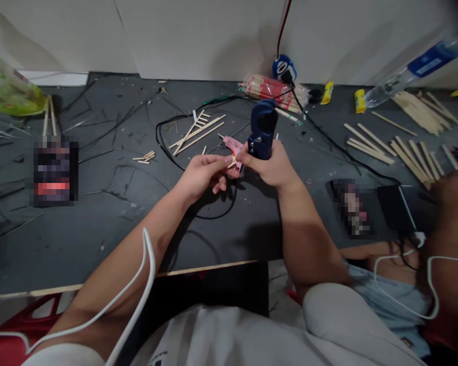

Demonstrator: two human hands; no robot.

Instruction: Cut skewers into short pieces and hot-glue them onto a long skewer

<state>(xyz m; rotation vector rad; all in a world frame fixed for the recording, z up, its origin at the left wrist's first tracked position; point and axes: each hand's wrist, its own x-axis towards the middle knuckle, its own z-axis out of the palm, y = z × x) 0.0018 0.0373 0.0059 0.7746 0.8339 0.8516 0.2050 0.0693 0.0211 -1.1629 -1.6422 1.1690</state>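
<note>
Mid-frame: slanted wooden stick [232, 163] pinched by left grip [205, 174], just left of blue hand tool [260, 143] clasped by right grip [274, 165].

The left forearm [145, 239] and the right forearm [303, 213] slanted inward, bare, so that the two hands were close together in front of the body. The left hand [206, 175] pinched between thumb and forefinger, its other fingers loosely curled. The right hand [270, 163] was closed in a grip, its thumb pointing toward the left fingertips.
</note>
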